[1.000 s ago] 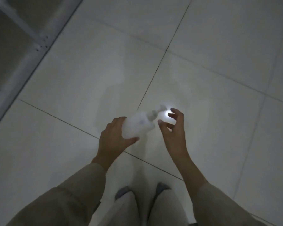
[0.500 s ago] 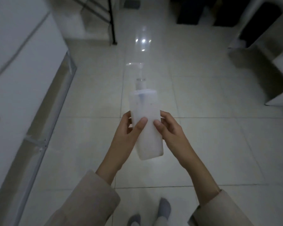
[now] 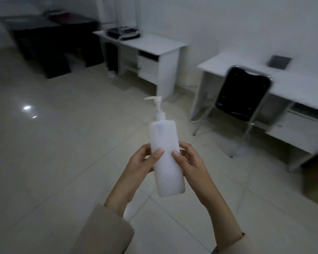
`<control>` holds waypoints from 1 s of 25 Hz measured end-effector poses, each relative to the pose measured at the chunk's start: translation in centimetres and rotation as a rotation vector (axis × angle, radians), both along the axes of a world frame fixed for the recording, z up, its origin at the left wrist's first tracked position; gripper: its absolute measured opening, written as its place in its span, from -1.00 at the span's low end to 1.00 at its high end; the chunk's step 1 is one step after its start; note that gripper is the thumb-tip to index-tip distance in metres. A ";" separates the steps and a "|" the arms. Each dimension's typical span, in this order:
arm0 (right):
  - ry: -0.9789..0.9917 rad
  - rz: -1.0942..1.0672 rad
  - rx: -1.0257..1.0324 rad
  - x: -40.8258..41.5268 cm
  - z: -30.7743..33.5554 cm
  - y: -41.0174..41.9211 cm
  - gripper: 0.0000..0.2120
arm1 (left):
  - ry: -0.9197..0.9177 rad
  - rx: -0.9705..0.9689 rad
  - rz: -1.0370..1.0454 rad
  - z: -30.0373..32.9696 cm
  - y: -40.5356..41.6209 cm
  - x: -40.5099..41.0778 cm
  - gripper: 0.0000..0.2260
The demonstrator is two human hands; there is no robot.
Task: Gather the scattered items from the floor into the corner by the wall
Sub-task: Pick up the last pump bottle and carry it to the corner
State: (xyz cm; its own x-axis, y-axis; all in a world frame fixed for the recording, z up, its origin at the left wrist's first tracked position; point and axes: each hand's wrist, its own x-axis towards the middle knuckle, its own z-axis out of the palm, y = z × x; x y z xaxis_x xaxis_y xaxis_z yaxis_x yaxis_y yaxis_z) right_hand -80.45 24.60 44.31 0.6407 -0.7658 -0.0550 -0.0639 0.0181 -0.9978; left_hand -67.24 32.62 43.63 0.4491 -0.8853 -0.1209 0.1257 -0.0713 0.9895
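Observation:
A white pump bottle (image 3: 165, 143) is held upright in front of me, well above the tiled floor (image 3: 53, 153), its pump head pointing left. My left hand (image 3: 141, 164) grips its left side with the thumb across the front. My right hand (image 3: 190, 162) grips its right side, thumb also on the front. No other loose items show on the floor in this view.
A white desk (image 3: 162, 50) with a dark device on top stands at the back wall. Another white desk (image 3: 286, 83) with a black chair (image 3: 240, 94) pushed under it stands to the right. A dark table (image 3: 44, 33) fills the back left.
I lifted the bottle from the floor with both hands and raised my view from the tiles to the room; the bottle now stands upright in both hands.

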 end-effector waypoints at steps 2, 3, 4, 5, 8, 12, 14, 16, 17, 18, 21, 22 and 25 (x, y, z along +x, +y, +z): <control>-0.021 -0.178 -0.031 -8.8 1.0 -1.4 -0.55 | -0.009 -0.033 -0.165 1.3 -4.0 -7.6 -0.55; -0.029 -0.247 -0.040 -13.0 1.4 -1.9 -0.56 | -0.010 -0.051 -0.227 1.8 -5.5 -11.5 -0.54; -0.033 -0.316 -0.050 -17.2 1.8 -2.3 -0.56 | -0.007 -0.070 -0.287 2.3 -6.9 -15.5 -0.53; -0.038 -0.384 -0.055 -21.1 2.0 -2.5 -0.56 | -0.008 -0.083 -0.348 2.7 -8.1 -19.3 -0.52; -0.071 -0.582 -0.083 -32.6 2.9 -2.3 -0.56 | -0.015 -0.105 -0.535 3.6 -10.6 -30.7 -0.50; -0.132 -0.813 -0.086 -44.0 3.6 -1.9 -0.55 | -0.034 -0.123 -0.733 4.7 -13.4 -42.9 -0.44; -0.157 -0.901 -0.082 -47.7 3.4 -2.1 -0.56 | -0.045 -0.128 -0.787 4.8 -14.6 -47.2 -0.40; -0.169 -0.998 -0.087 -51.5 2.9 -2.9 -0.55 | -0.042 -0.129 -0.855 4.6 -16.5 -51.5 -0.39; -0.170 -1.037 -0.084 -53.2 2.6 -3.5 -0.55 | -0.043 -0.121 -0.882 4.4 -17.6 -53.4 -0.39; -0.167 -1.061 -0.081 -54.7 2.3 -4.3 -0.54 | -0.041 -0.113 -0.904 4.2 -18.7 -55.0 -0.38; -0.138 -1.127 -0.078 -59.1 1.6 -7.9 -0.66 | -0.044 -0.096 -0.966 3.6 -23.2 -59.9 -0.38; -0.129 -1.149 -0.084 -60.5 1.4 -9.4 -0.70 | -0.049 -0.097 -0.985 3.5 -25.0 -61.4 -0.39; -0.122 -1.207 -0.091 -64.5 1.4 -15.0 -0.72 | -0.064 -0.090 -1.042 3.5 -31.4 -65.7 -0.39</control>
